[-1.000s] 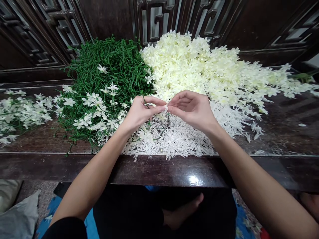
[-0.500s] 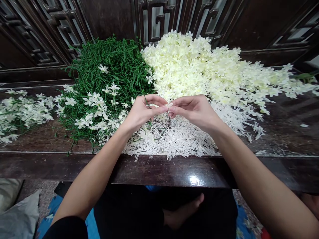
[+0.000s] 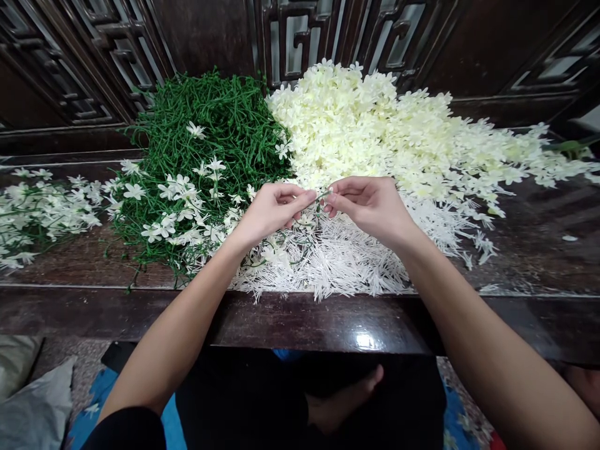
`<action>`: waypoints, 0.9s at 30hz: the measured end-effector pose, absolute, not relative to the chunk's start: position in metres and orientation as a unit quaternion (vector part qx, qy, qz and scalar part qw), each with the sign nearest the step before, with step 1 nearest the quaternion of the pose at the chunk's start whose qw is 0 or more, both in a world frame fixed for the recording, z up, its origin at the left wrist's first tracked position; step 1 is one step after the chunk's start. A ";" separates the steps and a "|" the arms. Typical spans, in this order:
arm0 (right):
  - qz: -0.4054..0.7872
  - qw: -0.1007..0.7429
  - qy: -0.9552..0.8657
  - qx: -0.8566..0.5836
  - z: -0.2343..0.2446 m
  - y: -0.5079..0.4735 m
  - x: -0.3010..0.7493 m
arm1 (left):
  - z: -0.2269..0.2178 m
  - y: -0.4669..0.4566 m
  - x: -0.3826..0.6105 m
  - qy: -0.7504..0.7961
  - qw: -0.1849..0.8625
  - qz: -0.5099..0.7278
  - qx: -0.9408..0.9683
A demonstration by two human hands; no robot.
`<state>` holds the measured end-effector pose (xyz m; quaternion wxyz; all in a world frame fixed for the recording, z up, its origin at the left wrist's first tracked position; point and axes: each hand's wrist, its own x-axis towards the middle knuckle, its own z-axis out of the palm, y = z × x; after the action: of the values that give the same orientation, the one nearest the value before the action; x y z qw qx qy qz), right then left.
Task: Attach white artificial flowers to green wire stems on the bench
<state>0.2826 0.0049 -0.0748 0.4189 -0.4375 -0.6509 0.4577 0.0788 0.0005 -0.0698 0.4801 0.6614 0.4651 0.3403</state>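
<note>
My left hand point(image 3: 277, 211) pinches between thumb and forefinger. Facing it, my right hand point(image 3: 370, 205) is closed in a pinch too. A thin green plastic stem point(image 3: 323, 194) spans the small gap between the fingertips, held at both ends. Any small part at its tips is mostly hidden by the fingers. Below the hands lies a heap of thin white stamen pieces point(image 3: 342, 259). Behind them rises a big pile of cream-white artificial petals point(image 3: 351, 125). To the left is a tangle of green stems point(image 3: 210, 119), with several assembled white flowers point(image 3: 180, 194) on its front.
More finished white flowers point(image 3: 51, 206) lie at the far left. All of it rests on a dark wooden bench point(image 3: 539, 250) with a carved back panel point(image 3: 300, 44). A pale sack point(image 3: 37, 400) and blue sheeting point(image 3: 96, 400) are on the floor.
The fingertips have drawn slightly apart, and a green stem now shows between them. A white flower piece seen at the fingertips before is no longer plainly visible.
</note>
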 end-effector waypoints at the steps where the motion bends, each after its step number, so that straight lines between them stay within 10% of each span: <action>1: 0.464 0.422 -0.648 -0.432 -0.076 0.005 0.282 | -0.069 0.000 0.079 0.458 0.476 0.331 0.674; 27: 0.424 0.414 -0.682 -0.429 -0.074 0.005 0.283 | -0.063 -0.005 0.086 0.472 0.408 0.330 0.709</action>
<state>0.2828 0.0046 -0.0744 0.4138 -0.4286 -0.6821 0.4239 0.0856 -0.0046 -0.0635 0.4077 0.7085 0.4724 0.3297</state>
